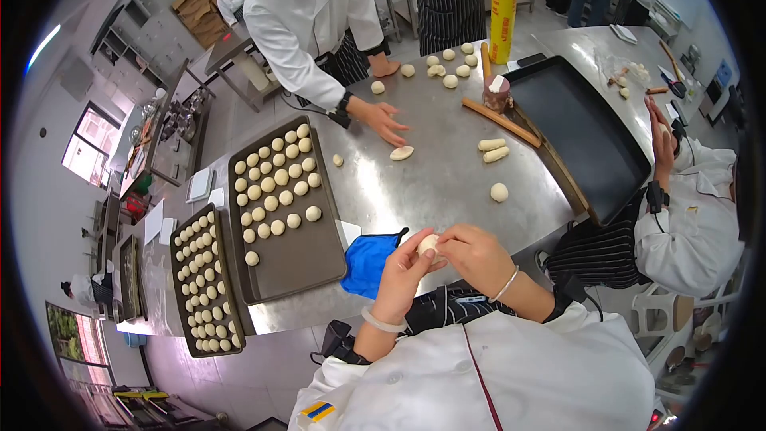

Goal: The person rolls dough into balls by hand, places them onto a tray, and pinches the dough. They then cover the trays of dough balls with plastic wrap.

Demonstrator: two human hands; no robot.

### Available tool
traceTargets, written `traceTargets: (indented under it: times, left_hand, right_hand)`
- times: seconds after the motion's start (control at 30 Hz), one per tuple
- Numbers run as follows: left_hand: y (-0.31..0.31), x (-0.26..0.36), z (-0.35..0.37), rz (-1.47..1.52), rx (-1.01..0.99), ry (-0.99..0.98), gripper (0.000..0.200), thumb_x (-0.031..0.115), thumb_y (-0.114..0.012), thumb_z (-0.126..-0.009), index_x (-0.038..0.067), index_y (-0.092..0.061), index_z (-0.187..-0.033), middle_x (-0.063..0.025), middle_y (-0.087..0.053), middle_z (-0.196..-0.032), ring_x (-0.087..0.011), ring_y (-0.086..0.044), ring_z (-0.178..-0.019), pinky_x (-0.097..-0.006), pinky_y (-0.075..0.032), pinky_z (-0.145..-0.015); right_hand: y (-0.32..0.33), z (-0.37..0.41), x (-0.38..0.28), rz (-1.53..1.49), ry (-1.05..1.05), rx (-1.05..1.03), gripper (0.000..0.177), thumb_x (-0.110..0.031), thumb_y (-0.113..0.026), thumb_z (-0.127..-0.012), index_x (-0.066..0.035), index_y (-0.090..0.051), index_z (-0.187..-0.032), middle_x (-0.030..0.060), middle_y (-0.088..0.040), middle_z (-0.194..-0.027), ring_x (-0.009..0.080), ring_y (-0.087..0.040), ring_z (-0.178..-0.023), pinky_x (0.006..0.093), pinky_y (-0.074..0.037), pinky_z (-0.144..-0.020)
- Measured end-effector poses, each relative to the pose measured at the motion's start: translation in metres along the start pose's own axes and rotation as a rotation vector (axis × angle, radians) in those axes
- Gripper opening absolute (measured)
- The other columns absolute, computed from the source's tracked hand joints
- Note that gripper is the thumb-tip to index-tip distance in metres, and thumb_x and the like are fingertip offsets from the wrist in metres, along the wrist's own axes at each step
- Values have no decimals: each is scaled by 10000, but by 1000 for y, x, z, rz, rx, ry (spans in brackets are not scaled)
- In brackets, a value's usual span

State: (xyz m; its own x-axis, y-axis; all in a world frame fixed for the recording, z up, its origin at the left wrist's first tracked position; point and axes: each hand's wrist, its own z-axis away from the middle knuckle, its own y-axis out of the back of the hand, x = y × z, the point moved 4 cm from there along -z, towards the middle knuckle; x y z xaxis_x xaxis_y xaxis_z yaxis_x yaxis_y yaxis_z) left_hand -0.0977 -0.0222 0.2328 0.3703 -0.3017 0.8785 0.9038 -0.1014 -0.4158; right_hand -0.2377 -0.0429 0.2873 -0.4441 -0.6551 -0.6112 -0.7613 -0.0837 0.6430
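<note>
A small round dough ball (428, 244) is held up above the near table edge. My left hand (405, 270) cups it from the left, fingers and thumb closed around it. From the other side, the fingertips of my right hand (476, 257) pinch at the same ball, partly covering it. A blue cloth (372, 265) lies on the table just left of my hands. Beyond them are a single dough ball (499, 192) and two short dough rolls (494, 151).
Two trays of dough balls, a fuller one (177, 287) and a larger one (295, 271), stand left. A black tray (582, 128), rolling pin (503, 122) and yellow roll box (503, 20) are right. Opposite, a co-worker's hand (380, 118) reaches toward a flattened dough piece (401, 153).
</note>
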Motion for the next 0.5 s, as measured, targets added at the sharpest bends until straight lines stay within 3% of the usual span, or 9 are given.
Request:
traceTargets:
  times: [0.1, 0.17, 0.27, 0.33, 0.37, 0.43, 0.5]
  left_hand:
    - [0, 9, 6, 117, -2, -3, 399, 148, -540, -954, -1, -461, -1315, -109, -569, -1208, -198, -572, -1096, -375, -500, -953]
    - [-1, 15, 9, 391, -56, 31, 350, 156, -536, -956, 2, -493, -1268, -116, -567, -1205, -215, -566, -1110, -378, -500, -953]
    - [3, 15, 11, 381, 2, -38, 259, 148, -539, -954, 26, -516, -1181, -134, -540, -1241, -226, -554, -1131, -394, -490, -969]
    - [1, 19, 13, 410, 50, -93, 242, 124, -547, -947, 26, -510, -1165, -145, -518, -1273, -238, -543, -1156, -400, -486, -979]
    - [-4, 29, 15, 393, 49, -194, 225, 101, -548, -941, 34, -504, -1152, -151, -496, -1300, -257, -516, -1192, -393, -484, -979]
    - [-13, 39, 20, 380, 44, -290, 213, 77, -549, -935, 43, -498, -1138, -158, -473, -1327, -275, -489, -1228, -385, -483, -979]
    - [-19, 48, 25, 313, 52, -382, 248, 41, -543, -924, 48, -485, -1165, -167, -439, -1360, -294, -448, -1272, -389, -465, -996]
  right_hand:
    - [2, -3, -7, -5, 18, 65, 116, 4, -636, -725, -24, -652, -837, 86, -636, -882, 266, -621, -767, 350, -515, -687]
    - [4, -6, -10, -12, 39, 95, 125, 7, -633, -722, -30, -656, -839, 84, -641, -878, 261, -623, -762, 347, -516, -680]
    - [8, -13, -21, -66, 185, 62, 146, 8, -625, -737, -21, -640, -879, 63, -612, -905, 240, -606, -806, 322, -510, -686]
    - [20, -18, -27, -80, 176, 264, 186, -7, -660, -743, -23, -659, -928, 64, -628, -937, 221, -622, -805, 299, -516, -674]
    - [22, -16, -31, -80, 177, 264, 186, -7, -660, -743, -23, -659, -928, 64, -628, -937, 221, -622, -805, 299, -516, -674]
    - [23, -9, -30, -183, -81, 212, 210, -26, -701, -734, -27, -666, -940, 65, -636, -958, 214, -635, -783, 294, -516, -659]
    - [22, -10, -41, -192, -98, 228, 206, -31, -714, -727, -29, -670, -929, 67, -638, -947, 217, -636, -764, 298, -515, -645]
